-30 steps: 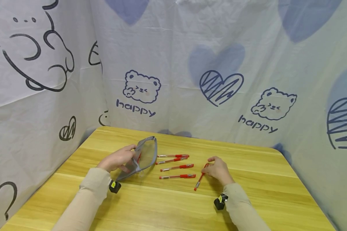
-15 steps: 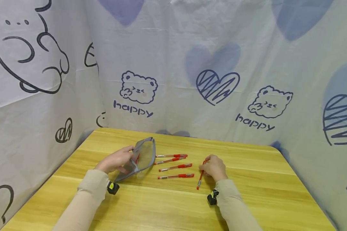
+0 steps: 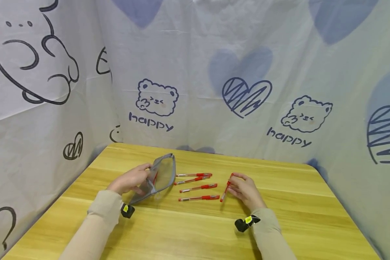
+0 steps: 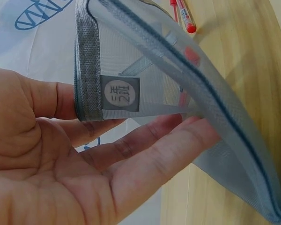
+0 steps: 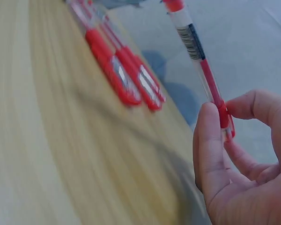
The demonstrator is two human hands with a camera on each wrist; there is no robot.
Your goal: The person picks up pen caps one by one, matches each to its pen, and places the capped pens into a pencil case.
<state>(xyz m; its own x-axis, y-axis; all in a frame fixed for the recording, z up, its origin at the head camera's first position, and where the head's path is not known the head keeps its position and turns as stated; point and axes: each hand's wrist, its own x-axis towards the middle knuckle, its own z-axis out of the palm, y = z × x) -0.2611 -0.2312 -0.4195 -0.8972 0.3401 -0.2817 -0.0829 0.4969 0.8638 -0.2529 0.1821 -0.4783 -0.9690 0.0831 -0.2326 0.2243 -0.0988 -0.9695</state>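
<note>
My left hand point(image 3: 130, 180) holds a grey mesh zip pouch point(image 3: 165, 172) upright on the table, its mouth spread toward the right. In the left wrist view, a finger bends over the pouch's woven edge point(image 4: 88, 65) while the others lie along the mesh; a red pen point(image 4: 185, 96) shows through the side. To the right, my right hand point(image 3: 248, 190) pinches a red gel pen point(image 3: 226, 190) by its capped end between thumb and fingers. The pen's clear barrel point(image 5: 193, 44) points away from the hand in the right wrist view, raised over the table.
Several red pens point(image 3: 201, 187) lie in a rough column between pouch and right hand; the back two point(image 3: 193, 180) nearly meet. The wooden table point(image 3: 182, 231) ends at a printed white curtain point(image 3: 195, 108) behind and at the sides.
My right hand has closed its pinch on the pen and lifted it off the table, turning the wrist slightly. My left hand and the pouch have stayed in place.
</note>
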